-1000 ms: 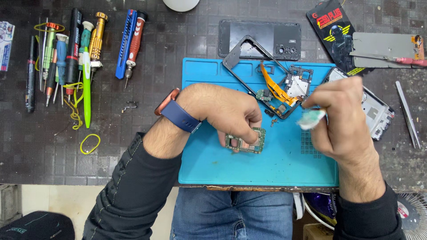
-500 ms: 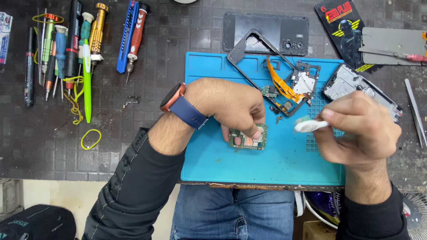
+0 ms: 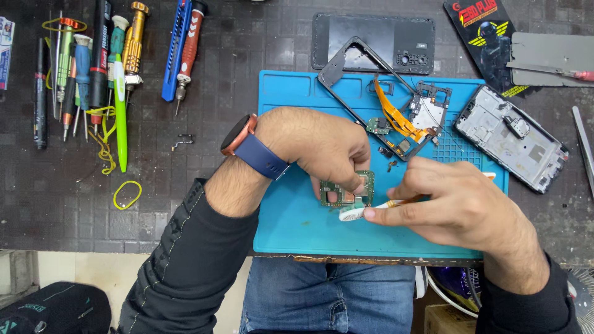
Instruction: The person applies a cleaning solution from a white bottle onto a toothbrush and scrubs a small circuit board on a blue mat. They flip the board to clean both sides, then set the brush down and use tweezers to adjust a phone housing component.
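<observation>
Nearest you, your right hand (image 3: 461, 207) pinches a small brush (image 3: 354, 214) between thumb and fingertips, its white head touching the lower edge of the green board (image 3: 346, 192). Your left hand (image 3: 318, 148), with the blue-strapped watch (image 3: 247, 145) on its wrist, curls over the board and pins it with its fingertips against the blue mat (image 3: 291, 216), near the mat's middle. By the look of it you are in the middle of cleaning the board: the phone is already fully stripped down, and nothing shows any reassembly begun, so that whole part seems left to do. Just beyond your hands, on the far part of the mat, lie the black frame (image 3: 346, 93), an orange flex cable (image 3: 393, 114) and a small inner plate (image 3: 430, 111), with a few loose bits between them. To the right, half off the mat, sits the silver chassis (image 3: 510, 139). Past the mat's far edge rests the dark back cover (image 3: 374, 40). Well to the left, screwdrivers (image 3: 105, 62) and other tools lie in a row, apart from the work and untouched.
</observation>
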